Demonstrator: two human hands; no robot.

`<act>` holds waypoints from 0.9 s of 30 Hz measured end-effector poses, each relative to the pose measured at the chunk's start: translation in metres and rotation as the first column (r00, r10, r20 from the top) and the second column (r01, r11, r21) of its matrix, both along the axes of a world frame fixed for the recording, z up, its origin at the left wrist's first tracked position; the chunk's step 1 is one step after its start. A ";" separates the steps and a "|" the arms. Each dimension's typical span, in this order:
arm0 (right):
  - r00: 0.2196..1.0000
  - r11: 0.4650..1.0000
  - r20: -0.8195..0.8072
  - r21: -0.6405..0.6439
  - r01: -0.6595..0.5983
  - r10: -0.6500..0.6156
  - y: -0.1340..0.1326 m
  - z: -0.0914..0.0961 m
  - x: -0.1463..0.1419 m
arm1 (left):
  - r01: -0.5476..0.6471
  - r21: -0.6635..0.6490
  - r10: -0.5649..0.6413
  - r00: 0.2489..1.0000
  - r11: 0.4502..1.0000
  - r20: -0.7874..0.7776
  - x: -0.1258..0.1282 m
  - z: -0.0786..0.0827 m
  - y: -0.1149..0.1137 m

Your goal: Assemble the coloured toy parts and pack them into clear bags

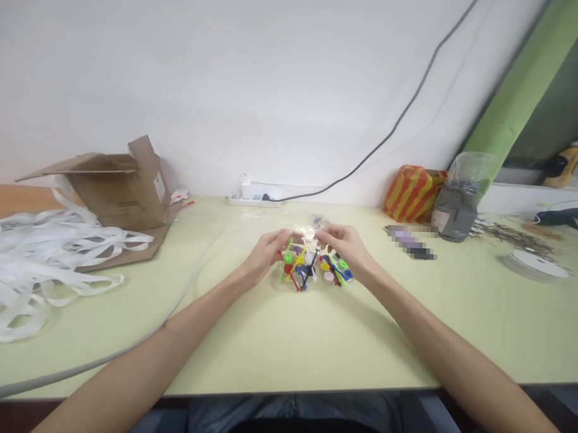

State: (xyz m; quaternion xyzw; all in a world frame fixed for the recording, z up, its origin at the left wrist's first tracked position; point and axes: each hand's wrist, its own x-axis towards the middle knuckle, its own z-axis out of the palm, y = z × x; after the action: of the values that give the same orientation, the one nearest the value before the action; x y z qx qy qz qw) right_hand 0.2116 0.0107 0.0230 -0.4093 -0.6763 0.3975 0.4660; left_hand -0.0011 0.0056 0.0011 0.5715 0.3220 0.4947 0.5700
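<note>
A clear plastic bag (297, 267) of small coloured plastic parts, in red, green, yellow, blue and black, hangs or rests at the middle of the table. My left hand (269, 248) pinches its upper left edge. On the opposite side, my right hand (341, 242) has fingers and thumb closed on the bag's top right edge. Just under my right hand lies a second cluster of coloured sticks and round pieces (335, 270); whether it has its own bag is hard to tell. Behind the hands is a small clear packet (317, 220) with a bluish piece.
White ribbon (55, 259) is heaped at left beside an open cardboard box (110, 191). A grey cable (182, 301) crosses the table's left side. A power strip (254, 201) sits by the wall. At right are a striped bag (410, 194), a grey container (455, 209) and a white reel (536, 266).
</note>
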 end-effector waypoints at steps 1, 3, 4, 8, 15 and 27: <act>0.999 1.000 -0.034 -0.007 0.019 -0.019 -0.002 -0.003 -0.004 | -0.056 0.047 0.058 0.998 0.997 -0.029 -0.001 0.001 0.000; 0.996 1.000 -0.083 -0.006 0.030 -0.031 -0.005 -0.008 -0.011 | -0.157 0.129 0.166 0.985 0.979 -0.056 -0.003 0.004 0.000; 0.994 0.999 -0.105 0.000 0.032 -0.032 -0.007 -0.010 -0.014 | -0.191 0.158 0.203 0.977 0.969 -0.061 -0.004 0.006 0.000; 0.981 0.996 -0.192 0.068 0.050 -0.036 -0.007 -0.014 -0.017 | -0.204 0.196 0.225 0.970 0.959 -0.092 -0.006 0.008 -0.001; 0.970 0.995 -0.241 0.088 0.054 -0.031 0.001 -0.024 -0.009 | -0.143 0.136 0.152 0.986 0.980 -0.063 -0.006 0.003 0.000; 0.912 0.998 -0.409 -0.061 0.001 -0.026 -0.006 -0.019 -0.011 | -0.085 0.216 0.114 0.985 0.973 -0.126 -0.005 0.007 -0.004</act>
State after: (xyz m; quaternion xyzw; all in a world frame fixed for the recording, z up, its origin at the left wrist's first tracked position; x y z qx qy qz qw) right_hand 0.2005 0.0051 0.0044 -0.3355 -0.5486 0.4912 0.5875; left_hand -0.0062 0.0014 0.0079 0.6444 0.3349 0.5132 0.4574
